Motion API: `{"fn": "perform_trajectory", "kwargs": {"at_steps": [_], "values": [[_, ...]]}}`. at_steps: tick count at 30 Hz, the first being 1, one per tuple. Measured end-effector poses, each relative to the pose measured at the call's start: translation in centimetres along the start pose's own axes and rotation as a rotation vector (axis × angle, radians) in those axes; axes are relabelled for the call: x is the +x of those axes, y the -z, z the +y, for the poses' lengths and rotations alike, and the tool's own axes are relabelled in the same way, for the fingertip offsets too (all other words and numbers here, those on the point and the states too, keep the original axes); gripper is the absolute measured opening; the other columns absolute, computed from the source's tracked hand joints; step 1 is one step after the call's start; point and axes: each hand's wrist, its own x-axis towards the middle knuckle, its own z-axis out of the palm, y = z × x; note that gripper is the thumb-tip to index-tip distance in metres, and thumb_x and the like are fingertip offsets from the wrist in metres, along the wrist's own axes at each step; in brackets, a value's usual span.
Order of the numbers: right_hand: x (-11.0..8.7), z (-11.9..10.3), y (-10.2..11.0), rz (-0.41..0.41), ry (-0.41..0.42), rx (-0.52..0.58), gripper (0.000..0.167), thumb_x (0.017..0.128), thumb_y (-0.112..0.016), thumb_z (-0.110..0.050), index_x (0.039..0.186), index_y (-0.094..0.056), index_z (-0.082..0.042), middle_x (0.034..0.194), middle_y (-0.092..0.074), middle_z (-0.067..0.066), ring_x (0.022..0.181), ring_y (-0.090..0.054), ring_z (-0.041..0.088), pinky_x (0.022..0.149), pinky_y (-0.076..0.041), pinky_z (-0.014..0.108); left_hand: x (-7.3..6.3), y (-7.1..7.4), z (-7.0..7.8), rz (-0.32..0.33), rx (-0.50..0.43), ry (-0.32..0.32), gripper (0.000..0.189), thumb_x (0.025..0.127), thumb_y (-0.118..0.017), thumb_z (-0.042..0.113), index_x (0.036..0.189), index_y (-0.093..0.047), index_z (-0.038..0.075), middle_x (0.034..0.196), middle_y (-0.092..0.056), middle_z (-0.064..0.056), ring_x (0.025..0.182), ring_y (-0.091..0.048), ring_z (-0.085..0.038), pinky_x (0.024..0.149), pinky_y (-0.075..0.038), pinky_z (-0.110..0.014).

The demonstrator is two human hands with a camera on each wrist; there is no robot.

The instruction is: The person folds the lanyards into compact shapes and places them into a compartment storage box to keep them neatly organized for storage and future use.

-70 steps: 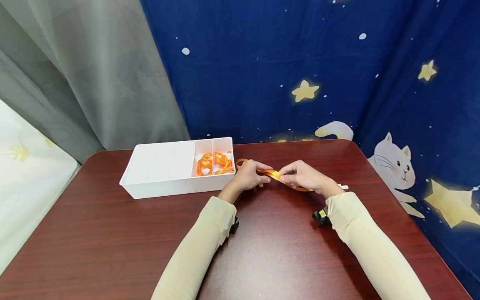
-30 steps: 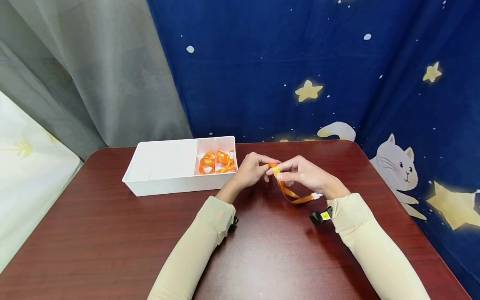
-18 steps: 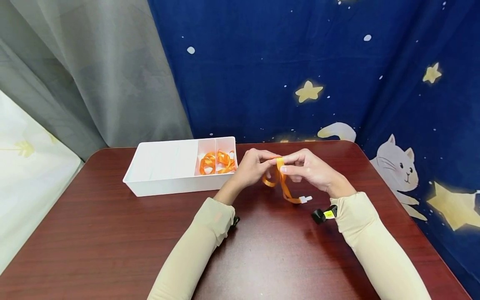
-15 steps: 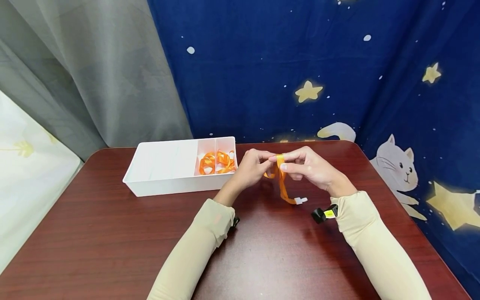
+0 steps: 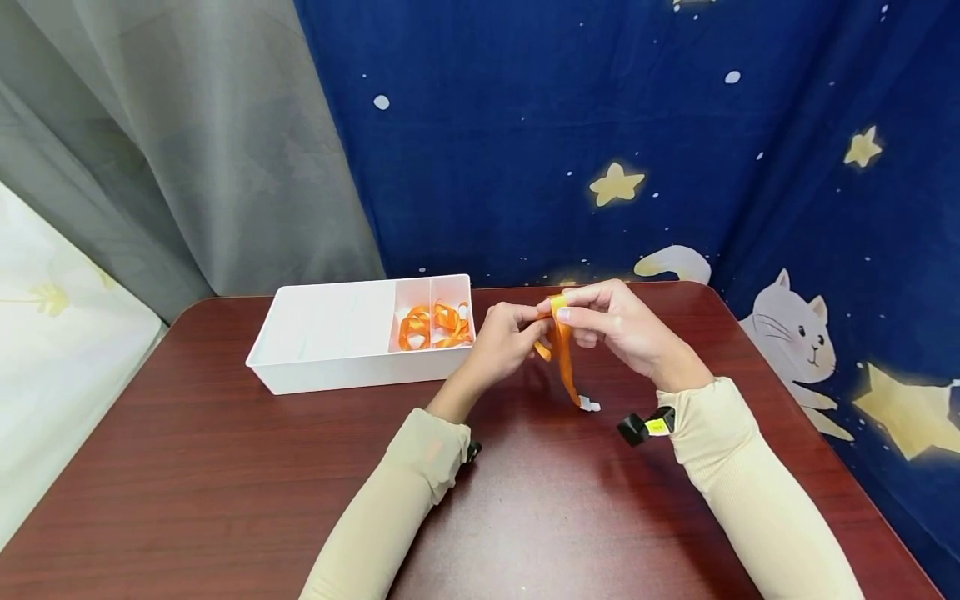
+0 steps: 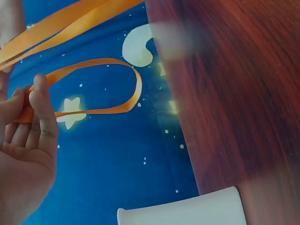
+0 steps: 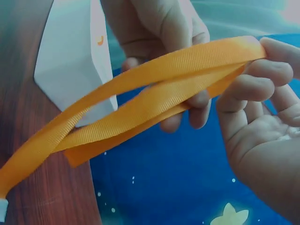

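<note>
An orange ribbon lanyard (image 5: 566, 367) is held between both hands above the table, right of the white box. My left hand (image 5: 504, 337) pinches its folded strands between thumb and fingers. A loop of the lanyard (image 6: 137, 89) sticks out past those fingers in the left wrist view. My right hand (image 5: 618, 329) pinches the top bend of the strap between thumb and fingertips. From there the strands hang down to a white plastic clip (image 5: 589, 404) near the tabletop. In the right wrist view, several ribbon layers cross in front of my left hand (image 7: 164, 23).
A long white box (image 5: 360, 369) stands to the left at the back of the brown table (image 5: 225, 483). Two small compartments at its right end hold coiled orange lanyards (image 5: 450, 323). Behind the table hang a grey curtain (image 5: 187, 150) and a blue starry curtain (image 5: 510, 150).
The lanyard, earlier stretched low between both hands, is now gathered into folds and lifted. My right hand has risen a little with the bend, and the hanging clip has swung left.
</note>
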Motion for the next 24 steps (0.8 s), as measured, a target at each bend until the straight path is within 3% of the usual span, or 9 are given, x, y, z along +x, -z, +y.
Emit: {"fn": "perform_trajectory", "kwargs": {"at_steps": [4,10,14,21,24], "values": [[0.0,-0.4,-0.3,0.027,-0.027,0.035,0.018,0.098,-0.057,-0.004,0.103,-0.073,0.002,0.076,-0.06,0.002,0.055,-0.035,0.017,0.053,-0.029,0.027,-0.2,-0.1,0.1,-0.004,-0.01,-0.002,0.014,0.095,-0.064,0.003,0.093,-0.076,-0.004,0.07,-0.072,-0.013,0.058,-0.066,-0.013,0.052,-0.052,-0.026],[0.1,-0.7,-0.5,0.057,-0.027,0.06,0.021,0.101,-0.054,-0.008,0.097,-0.074,0.0,0.078,-0.064,0.002,0.055,-0.036,0.014,0.053,-0.032,0.024,-0.4,-0.3,-0.1,-0.003,-0.012,-0.023,0.015,0.095,-0.065,0.003,0.089,-0.076,-0.005,0.07,-0.071,-0.015,0.064,-0.069,-0.033,0.058,-0.056,-0.041],[0.1,-0.8,-0.7,0.084,-0.024,0.059,0.023,0.101,-0.055,-0.01,0.096,-0.073,0.002,0.075,-0.061,0.002,0.055,-0.038,0.013,0.053,-0.033,0.022,-0.7,-0.3,-0.3,-0.001,-0.02,-0.024,0.016,0.095,-0.066,0.007,0.09,-0.076,-0.005,0.069,-0.071,-0.014,0.062,-0.068,-0.031,0.055,-0.055,-0.036],[0.3,-0.9,-1.0,0.162,-0.003,0.093,0.025,0.102,-0.055,-0.014,0.094,-0.073,0.001,0.065,-0.054,0.001,0.055,-0.039,0.013,0.052,-0.034,0.021,-1.0,-0.6,-0.3,0.012,-0.06,-0.02,0.016,0.096,-0.066,0.011,0.096,-0.076,-0.002,0.075,-0.071,-0.016,0.061,-0.067,-0.03,0.057,-0.057,-0.044],[0.5,-1.1,-1.3,0.209,0.016,0.117,0.025,0.102,-0.057,-0.015,0.09,-0.074,-0.001,0.061,-0.052,0.0,0.053,-0.038,0.013,0.051,-0.034,0.021,-1.1,-0.8,-0.3,0.019,-0.075,-0.025,0.016,0.097,-0.065,0.008,0.098,-0.075,-0.004,0.08,-0.072,-0.017,0.062,-0.069,-0.025,0.058,-0.058,-0.038]]}}
